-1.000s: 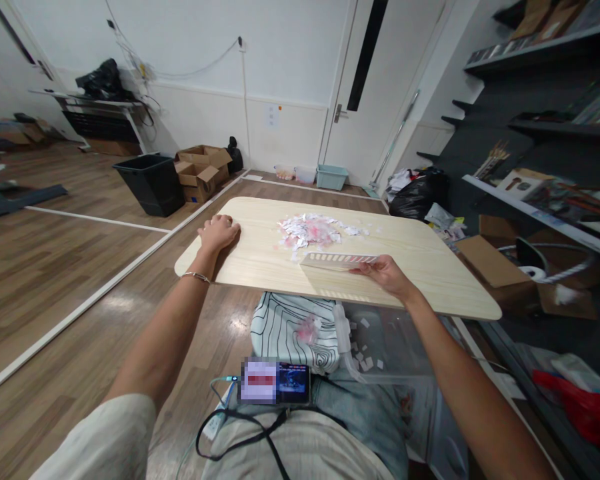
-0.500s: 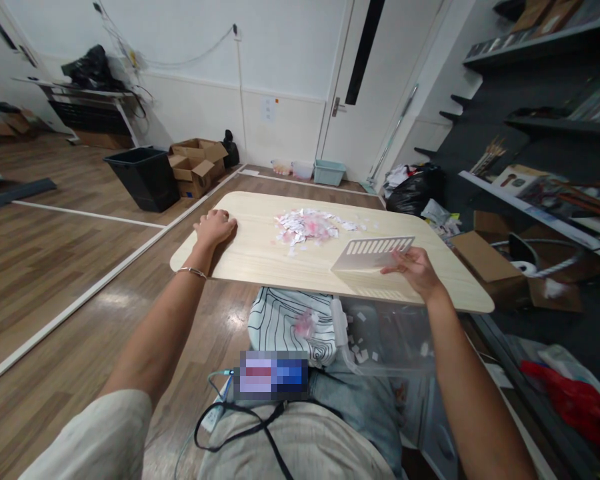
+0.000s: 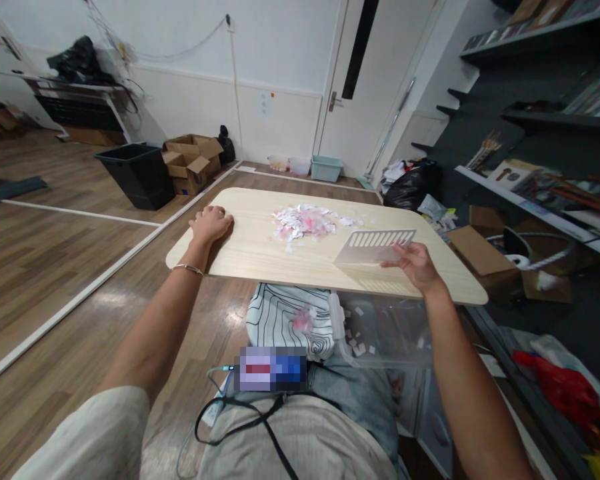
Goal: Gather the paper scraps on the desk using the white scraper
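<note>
A light wooden table top [image 3: 260,257] lies in front of me. A heap of small white and pink paper scraps [image 3: 305,221] sits at its middle, towards the far edge. My right hand [image 3: 416,264] grips a flat translucent slotted plastic card [image 3: 376,245] by its near right corner, held just above the table to the right of the scraps. My left hand [image 3: 211,223] rests on the table's left side with its fingers curled, holding nothing that I can see. A thin bracelet circles the left wrist.
A clear plastic bin [image 3: 385,330] with paper scraps in it stands under the table's near edge, beside a patterned cloth [image 3: 285,320]. Black bin [image 3: 136,175] and cardboard boxes [image 3: 190,163] stand far left. Shelves [image 3: 540,193], boxes and black bags crowd the right.
My right hand has carried the slotted card from in front of the scraps to the right and tilted it up. The left hand has stayed put on the table.
</note>
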`<state>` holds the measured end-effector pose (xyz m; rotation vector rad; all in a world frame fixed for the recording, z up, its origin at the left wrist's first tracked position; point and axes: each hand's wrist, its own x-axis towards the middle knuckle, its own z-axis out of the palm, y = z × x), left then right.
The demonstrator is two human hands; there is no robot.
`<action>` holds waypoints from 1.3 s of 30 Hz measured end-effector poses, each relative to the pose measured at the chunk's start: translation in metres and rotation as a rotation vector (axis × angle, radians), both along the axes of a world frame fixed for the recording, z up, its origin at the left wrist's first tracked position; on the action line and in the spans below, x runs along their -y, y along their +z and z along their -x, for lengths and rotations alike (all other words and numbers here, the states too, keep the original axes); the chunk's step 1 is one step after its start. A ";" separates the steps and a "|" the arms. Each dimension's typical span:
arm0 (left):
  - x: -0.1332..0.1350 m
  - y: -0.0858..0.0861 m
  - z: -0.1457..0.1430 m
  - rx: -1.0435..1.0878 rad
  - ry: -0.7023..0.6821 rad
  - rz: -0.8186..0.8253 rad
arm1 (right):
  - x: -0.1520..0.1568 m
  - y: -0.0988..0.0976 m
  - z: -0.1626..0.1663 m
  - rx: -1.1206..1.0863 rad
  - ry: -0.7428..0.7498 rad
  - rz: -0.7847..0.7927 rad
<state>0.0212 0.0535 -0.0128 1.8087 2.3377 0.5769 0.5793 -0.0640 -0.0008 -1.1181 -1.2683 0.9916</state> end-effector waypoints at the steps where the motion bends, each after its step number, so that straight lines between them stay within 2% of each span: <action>1: 0.000 0.000 0.000 -0.002 -0.001 0.002 | 0.000 0.000 -0.001 -0.001 -0.014 0.010; 13: -0.001 -0.001 0.001 0.030 0.004 -0.031 | -0.004 -0.001 0.004 0.009 -0.171 0.006; 19: 0.000 0.001 0.000 0.040 0.007 -0.017 | 0.002 0.004 0.003 0.072 -0.057 0.069; 26: 0.002 0.004 0.000 0.032 0.000 0.002 | 0.000 0.002 0.005 0.006 -0.101 0.008; 39: 0.003 0.005 -0.002 0.049 0.010 -0.010 | 0.005 0.005 0.005 0.131 0.003 0.024</action>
